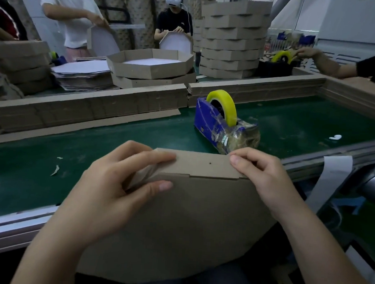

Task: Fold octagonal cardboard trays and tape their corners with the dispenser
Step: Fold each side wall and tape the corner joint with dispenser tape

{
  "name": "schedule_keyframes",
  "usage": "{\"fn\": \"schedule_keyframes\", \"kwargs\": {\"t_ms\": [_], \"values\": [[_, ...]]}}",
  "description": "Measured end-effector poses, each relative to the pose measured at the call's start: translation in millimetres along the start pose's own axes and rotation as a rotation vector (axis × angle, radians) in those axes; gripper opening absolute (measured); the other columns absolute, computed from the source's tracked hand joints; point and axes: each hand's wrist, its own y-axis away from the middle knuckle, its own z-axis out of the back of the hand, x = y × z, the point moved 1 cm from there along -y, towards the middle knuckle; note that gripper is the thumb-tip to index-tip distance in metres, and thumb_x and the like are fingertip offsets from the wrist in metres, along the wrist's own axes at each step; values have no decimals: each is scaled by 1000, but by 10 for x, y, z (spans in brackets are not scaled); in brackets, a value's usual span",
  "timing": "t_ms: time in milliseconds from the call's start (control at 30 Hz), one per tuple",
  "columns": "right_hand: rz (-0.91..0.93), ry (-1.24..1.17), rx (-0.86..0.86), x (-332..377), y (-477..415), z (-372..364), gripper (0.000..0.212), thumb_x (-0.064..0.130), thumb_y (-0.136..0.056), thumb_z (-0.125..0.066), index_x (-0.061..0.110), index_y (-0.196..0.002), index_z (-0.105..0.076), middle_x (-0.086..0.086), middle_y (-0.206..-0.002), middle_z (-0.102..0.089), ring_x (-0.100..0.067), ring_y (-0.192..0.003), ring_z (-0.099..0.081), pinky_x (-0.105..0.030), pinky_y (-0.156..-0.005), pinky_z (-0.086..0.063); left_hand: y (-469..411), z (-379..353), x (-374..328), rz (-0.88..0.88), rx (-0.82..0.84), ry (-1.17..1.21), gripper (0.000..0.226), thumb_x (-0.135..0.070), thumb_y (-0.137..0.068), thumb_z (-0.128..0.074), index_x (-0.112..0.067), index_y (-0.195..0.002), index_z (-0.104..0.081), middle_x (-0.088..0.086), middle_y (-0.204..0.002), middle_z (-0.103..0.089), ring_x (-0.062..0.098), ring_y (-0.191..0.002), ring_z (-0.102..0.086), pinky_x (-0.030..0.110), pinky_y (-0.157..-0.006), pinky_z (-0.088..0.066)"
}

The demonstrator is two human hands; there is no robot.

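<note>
Just before the dispenser (205, 119), the left hand (106, 187) and right hand (265, 176) pinch the tray (189, 218) by its raised flap's ends.

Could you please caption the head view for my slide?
Left hand and right hand hold a brown cardboard tray by its folded flap, near a blue tape dispenser on a green belt.

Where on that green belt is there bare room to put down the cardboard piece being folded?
Widest patch: green belt left of the blue tape dispenser with its yellow roll, between the brown cardboard wall and the metal rail, only small scraps there. A second lies right of the dispenser. Crowded beyond the wall: stacked folded trays and flat sheets.
</note>
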Motion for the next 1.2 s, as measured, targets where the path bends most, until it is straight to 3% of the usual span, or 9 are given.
{"fn": "schedule_keyframes", "kwargs": {"t_ms": [100, 267, 433, 633, 867, 933, 1033, 1100, 1200], "values": [[30, 41, 13, 0, -13, -80, 14, 30, -88, -65, 18, -87, -72, 2, -81, -70, -3, -78, -62, -11, -70, -44, -22, 11, -1, 15, 70, -39, 42, -59, -80, -53, -45, -117, -65, -13, -113, -59, 10, -104, -60, 34, -82, -48], [29, 50, 73, 78, -41, -241, 19, 38, -83, -61, 24, -88, -73, 12, -81, -70, -1, -80, -63, -12, -70, -46, -221, -84, -197, -181, 209, -439, 43, -53, -90, -40, -40, -121, -66, -4, -110, -65, 21, -96, -61, 37, -76, -51], [-169, -203, 190, 113, -116, -171, 27, 15, -96, -52, 21, -97, -78, -6, -94, -76, -22, -93, -70, -37, -84, -53, -204, -87, -193, -113, 228, -409, 43, -59, -90, -33, -51, -122, -61, -10, -109, -61, 16, -96, -58, 27, -67, -40], [-78, -75, 122, 91, -141, -262, 27, 14, -97, -53, 22, -94, -78, 3, -89, -76, -12, -90, -67, -31, -83, -48, -203, -81, -157, -51, 183, -335, 42, -61, -86, -36, -52, -116, -64, -12, -107, -62, 13, -96, -57, 36, -71, -49], [-32, 117, 177, 51, -198, -272, 28, 28, -101, -46, 24, -97, -73, 9, -94, -71, 0, -93, -61, -21, -84, -45, -209, -108, -93, -135, 191, -427, 41, -53, -91, -39, -43, -120, -66, -5, -106, -65, 20, -90, -61, 31, -64, -44], [76, 212, 107, 35, -281, -185, 27, 37, -97, -44, 29, -101, -69, 17, -99, -64, 10, -97, -55, -9, -83, -40, -213, -110, -74, -133, 184, -429, 41, -54, -91, -38, -43, -121, -65, -5, -107, -64, 21, -91, -61, 30, -64, -44], [145, 318, -285, -7, -574, 133, 18, 35, -96, -49, 30, -96, -65, 12, -99, -58, 8, -88, -52, -14, -72, -39, -214, -114, -68, -127, 171, -418, 41, -55, -91, -37, -44, -121, -64, -6, -107, -64, 20, -91, -61, 32, -66, -47], [-35, 462, -395, -70, -844, 360, 22, 37, -97, -49, 24, -96, -66, 3, -110, -53, -5, -87, -51, -20, -68, -34, -214, -127, -74, -135, 164, -410, 41, -55, -92, -38, -45, -121, -64, -7, -107, -64, 19, -93, -61, 34, -67, -50], [-375, 397, -180, -188, -1082, 475, 30, 46, -95, -49, 25, -87, -69, 6, -104, -57, -13, -82, -48, -30, -69, -34, -207, -142, -81, -136, 161, -402, 41, -56, -92, -37, -46, -121, -63, -7, -108, -64, 18, -92, -61, 34, -68, -50]]}}
